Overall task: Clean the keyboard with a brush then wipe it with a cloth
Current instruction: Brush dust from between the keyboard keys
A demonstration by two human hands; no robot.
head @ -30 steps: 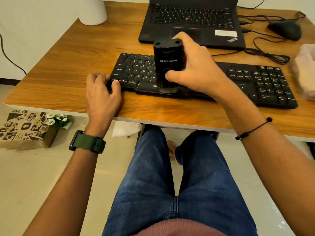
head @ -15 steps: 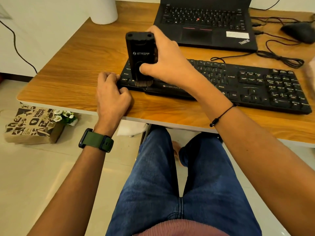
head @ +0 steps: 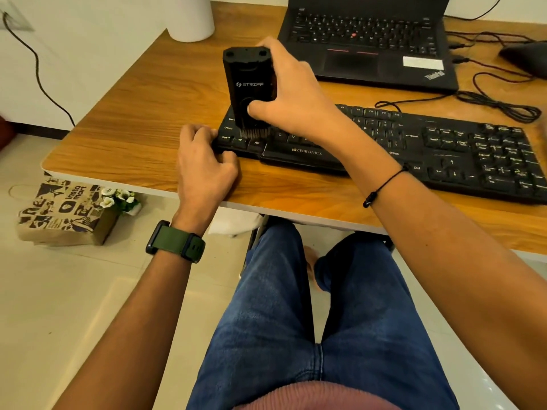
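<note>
A black keyboard [head: 444, 149] lies across the wooden desk [head: 142, 119]. My right hand [head: 293, 93] grips a black block-shaped brush [head: 247, 84] held upright, its bristles down on the keys at the keyboard's left end. My left hand [head: 204, 161] holds the keyboard's left front corner, fingers curled over its edge and thumb at the front. No cloth is in view.
An open black laptop [head: 367, 42] sits behind the keyboard. A black mouse [head: 524, 54] and coiled cables [head: 497, 105] lie at the right. A white cylinder [head: 191, 16] stands at the back left. A printed bag [head: 59, 214] with flowers lies on the floor.
My right hand has carried the brush leftward along the keys, from the middle to the left end. My left hand has stayed at the left corner.
</note>
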